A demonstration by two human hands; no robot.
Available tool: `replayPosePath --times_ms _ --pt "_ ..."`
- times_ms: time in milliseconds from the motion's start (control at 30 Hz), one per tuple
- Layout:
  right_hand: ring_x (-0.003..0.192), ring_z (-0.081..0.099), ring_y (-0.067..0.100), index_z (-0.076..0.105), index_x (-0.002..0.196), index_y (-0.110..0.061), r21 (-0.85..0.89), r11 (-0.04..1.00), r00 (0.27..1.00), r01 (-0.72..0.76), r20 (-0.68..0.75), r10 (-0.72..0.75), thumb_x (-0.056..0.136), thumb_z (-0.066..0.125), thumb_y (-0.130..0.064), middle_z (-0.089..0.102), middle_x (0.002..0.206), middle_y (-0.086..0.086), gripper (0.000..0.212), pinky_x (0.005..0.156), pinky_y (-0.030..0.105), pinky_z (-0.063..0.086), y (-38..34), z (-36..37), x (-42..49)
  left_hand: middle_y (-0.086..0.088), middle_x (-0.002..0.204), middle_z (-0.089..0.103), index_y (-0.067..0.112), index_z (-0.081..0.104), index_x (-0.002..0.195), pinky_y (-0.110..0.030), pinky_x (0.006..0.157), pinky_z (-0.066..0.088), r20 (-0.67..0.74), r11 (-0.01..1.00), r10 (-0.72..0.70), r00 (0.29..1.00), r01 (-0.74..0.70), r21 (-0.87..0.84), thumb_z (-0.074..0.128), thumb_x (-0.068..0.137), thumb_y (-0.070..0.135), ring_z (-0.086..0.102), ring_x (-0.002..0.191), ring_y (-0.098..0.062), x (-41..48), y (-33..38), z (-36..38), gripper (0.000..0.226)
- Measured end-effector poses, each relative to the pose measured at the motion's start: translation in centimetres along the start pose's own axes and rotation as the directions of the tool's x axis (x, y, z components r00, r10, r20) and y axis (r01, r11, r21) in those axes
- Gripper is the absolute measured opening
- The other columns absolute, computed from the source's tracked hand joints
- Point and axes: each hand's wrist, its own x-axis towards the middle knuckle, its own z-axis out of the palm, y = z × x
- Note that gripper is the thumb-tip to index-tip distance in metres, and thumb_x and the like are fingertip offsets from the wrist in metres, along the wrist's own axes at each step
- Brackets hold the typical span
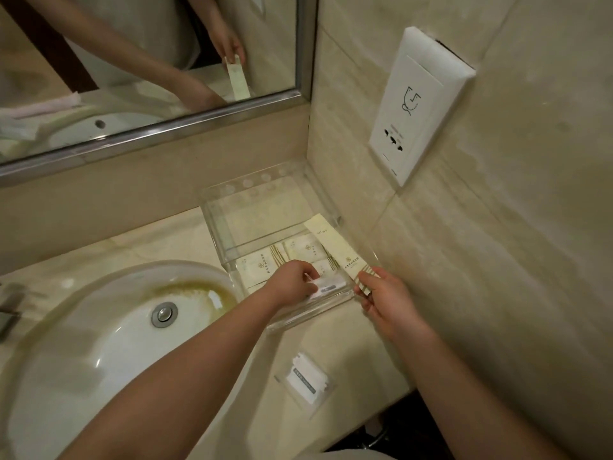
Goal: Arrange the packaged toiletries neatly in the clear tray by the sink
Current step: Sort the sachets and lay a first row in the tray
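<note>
A clear tray (212, 207) stands on the counter in the corner, right of the sink. Several cream toiletry packets (257, 267) lie flat in its near half. My left hand (292, 282) reaches into the tray's front and pinches a small white packet (330, 287). My right hand (384, 297) holds the near end of a long cream packet (335, 244), which slants over the tray's right side. A clear-wrapped white packet (305, 381) lies on the counter in front of the tray.
A white oval sink (99, 343) with a metal drain fills the left. A mirror (132, 61) runs along the back wall, and a white socket panel (418, 104) sits on the right wall. The counter edge drops off at the lower right.
</note>
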Motion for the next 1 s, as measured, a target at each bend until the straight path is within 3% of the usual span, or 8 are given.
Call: replayPosePath --times_ms 133,300,433,533,600,700,867,1000 --pt "0.052 0.05 0.007 0.065 0.107 -0.01 0.062 0.996 0.997 -0.064 0.035 0.062 0.095 0.056 -0.004 0.061 0.073 0.008 0.016 0.038 0.016 0.032 0.0 0.5 0.6 0.005 0.079 0.063 0.01 0.072 0.103 -0.024 0.067 0.041 -0.053 0.998 0.031 0.998 -0.029 0.047 0.066 0.083 0.011 0.056 0.075 -0.013 -0.2 -0.1 0.8 0.021" --pt "0.047 0.052 0.002 0.061 0.108 -0.003 0.219 0.967 0.987 -0.131 0.116 0.108 0.095 0.058 -0.004 0.06 0.078 0.005 0.014 0.035 0.012 0.033 -0.6 1.6 1.2 -0.006 0.09 0.059 0.009 0.07 0.099 -0.031 0.071 0.043 -0.183 0.981 0.096 0.979 -0.062 0.182 0.062 0.082 0.014 0.059 0.09 -0.027 -1.0 -0.3 2.3 0.019" --pt "0.048 0.048 0.002 0.064 0.103 -0.002 0.209 0.967 0.987 -0.147 0.095 0.13 0.094 0.064 -0.011 0.058 0.073 0.004 0.013 0.037 0.013 0.038 -1.1 2.7 2.2 -0.007 0.104 0.059 0.011 0.065 0.097 -0.035 0.085 0.045 -0.31 0.936 0.201 0.929 -0.089 0.339 0.054 0.085 0.019 0.049 0.1 -0.027 -3.1 -0.7 3.4 0.018" --pt "0.043 0.044 0.002 0.065 0.093 -0.006 0.118 0.985 0.991 -0.125 0.06 0.118 0.092 0.068 -0.019 0.053 0.062 0.0 0.014 0.037 0.014 0.038 -1.4 4.1 3.4 -0.006 0.118 0.058 0.013 0.061 0.113 -0.037 0.094 0.045 -0.394 0.917 0.238 0.888 -0.071 0.393 0.053 0.084 0.028 0.047 0.111 -0.026 -5.0 -1.3 4.2 0.033" --pt "0.043 0.046 0.003 0.066 0.09 -0.006 0.046 0.992 0.993 -0.117 0.028 0.116 0.091 0.07 -0.022 0.054 0.06 0.0 0.017 0.038 0.015 0.04 -1.4 5.3 4.2 -0.011 0.135 0.05 0.012 0.053 0.13 -0.043 0.106 0.038 -0.377 0.897 0.202 0.904 -0.016 0.442 0.05 0.087 0.035 0.042 0.127 -0.031 -5.7 -2.0 4.9 0.049" --pt "0.046 0.05 0.006 0.064 0.087 -0.002 0.062 0.99 0.992 -0.13 0.004 0.13 0.092 0.068 -0.016 0.055 0.063 0.004 0.016 0.04 0.016 0.047 -1.5 7.0 5.0 -0.016 0.159 0.021 0.013 0.033 0.148 -0.052 0.118 0.018 -0.294 0.898 0.107 0.95 0.034 0.438 0.044 0.093 0.041 0.012 0.148 -0.037 -6.3 -3.0 5.7 0.063" --pt "0.063 0.056 0.012 0.061 0.102 0.003 0.112 0.969 0.975 -0.22 0.056 0.215 0.096 0.06 -0.004 0.056 0.076 0.01 0.01 0.048 0.021 0.056 -1.7 9.2 6.2 -0.014 0.163 0.003 0.015 0.013 0.154 -0.05 0.121 0.004 -0.234 0.883 0.097 0.967 0.025 0.468 0.036 0.097 0.045 -0.007 0.149 -0.035 -6.8 -3.8 6.3 0.069" --pt "0.069 0.066 0.015 0.053 0.129 0.008 0.005 0.988 0.988 -0.153 0.018 0.153 0.091 0.064 -0.001 0.065 0.085 0.015 0.041 0.053 0.022 0.059 -1.9 10.1 7.0 -0.013 0.163 -0.001 0.014 0.01 0.154 -0.049 0.12 -0.001 -0.229 0.88 0.097 0.969 0.024 0.474 0.035 0.098 0.044 -0.01 0.149 -0.035 -6.8 -3.7 6.3 0.069"
